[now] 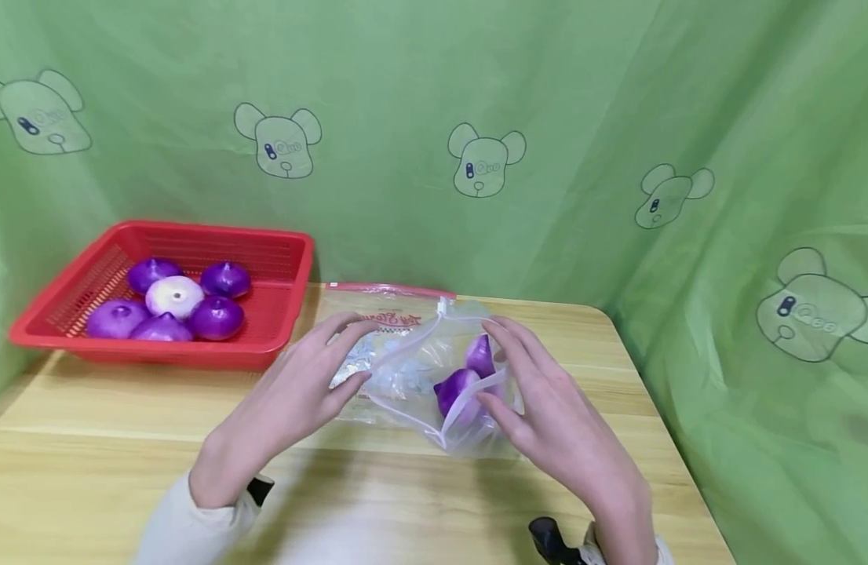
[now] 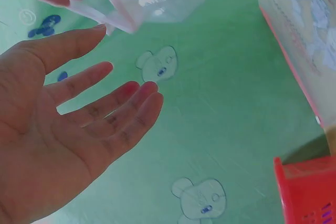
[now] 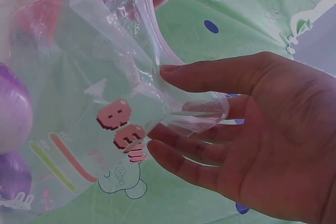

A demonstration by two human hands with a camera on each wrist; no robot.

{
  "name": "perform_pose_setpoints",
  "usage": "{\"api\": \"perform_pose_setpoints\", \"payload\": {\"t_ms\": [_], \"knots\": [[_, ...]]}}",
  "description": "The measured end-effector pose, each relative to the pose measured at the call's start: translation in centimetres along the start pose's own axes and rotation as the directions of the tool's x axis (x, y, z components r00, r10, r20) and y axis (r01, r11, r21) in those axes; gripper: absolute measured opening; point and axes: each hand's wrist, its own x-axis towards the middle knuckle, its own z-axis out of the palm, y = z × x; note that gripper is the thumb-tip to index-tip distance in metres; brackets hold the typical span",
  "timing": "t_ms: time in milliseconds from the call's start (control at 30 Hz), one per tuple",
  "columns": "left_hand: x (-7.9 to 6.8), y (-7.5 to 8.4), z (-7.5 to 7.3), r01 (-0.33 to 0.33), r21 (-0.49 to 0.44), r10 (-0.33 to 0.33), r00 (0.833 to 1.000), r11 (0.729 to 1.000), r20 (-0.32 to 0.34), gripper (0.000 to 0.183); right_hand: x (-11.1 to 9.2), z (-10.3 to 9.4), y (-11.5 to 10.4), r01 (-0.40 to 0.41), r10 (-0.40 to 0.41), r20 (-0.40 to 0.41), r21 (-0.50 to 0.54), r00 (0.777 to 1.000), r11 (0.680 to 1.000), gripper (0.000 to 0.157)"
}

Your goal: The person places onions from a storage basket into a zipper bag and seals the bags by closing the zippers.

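Observation:
A clear zip-lock bag (image 1: 413, 392) with its mouth spread apart stands in the middle of the table. Inside its right part lie purple onions (image 1: 457, 391), at least two showing through the plastic. My right hand (image 1: 557, 416) holds the bag's right side; in the right wrist view the plastic rim passes between its thumb (image 3: 205, 77) and fingers. At the left of the bag mouth is my left hand (image 1: 296, 384), with fingers spread, bent a little and apart. The left wrist view shows nothing within the left palm (image 2: 63, 135).
At the left back stands a red plastic basket (image 1: 300, 290) with several purple onions (image 1: 217, 317), one showing its white base. Under the opened bag lies another clear printed bag with a red top strip (image 1: 392, 290). Green printed cloth (image 1: 377, 212) borders the wooden table (image 1: 123, 455).

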Motion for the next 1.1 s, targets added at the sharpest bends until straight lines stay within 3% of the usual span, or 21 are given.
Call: {"api": "perform_pose_setpoints", "payload": {"t_ms": [300,733,1100], "knots": [[-0.4,-1.8,-0.5,0.086,-0.016,-0.086,0.996,0.996,0.002,0.054,0.1,0.3,-0.2,-0.014,0.014,0.019,-0.001,1.0,1.0,0.08],[-2.1,-4.7,0.3,0.107,0.009,-0.107,0.994,0.994,-0.001,0.047,0.0,0.4,-0.1,0.004,-0.004,-0.001,-0.019,1.0,1.0,0.079],[-2.9,-9.1,-0.2,0.144,0.076,-0.142,0.989,0.987,-0.031,0.034,0.0,0.6,-0.2,0.005,-0.004,0.006,-0.022,1.0,1.0,0.078]]}}
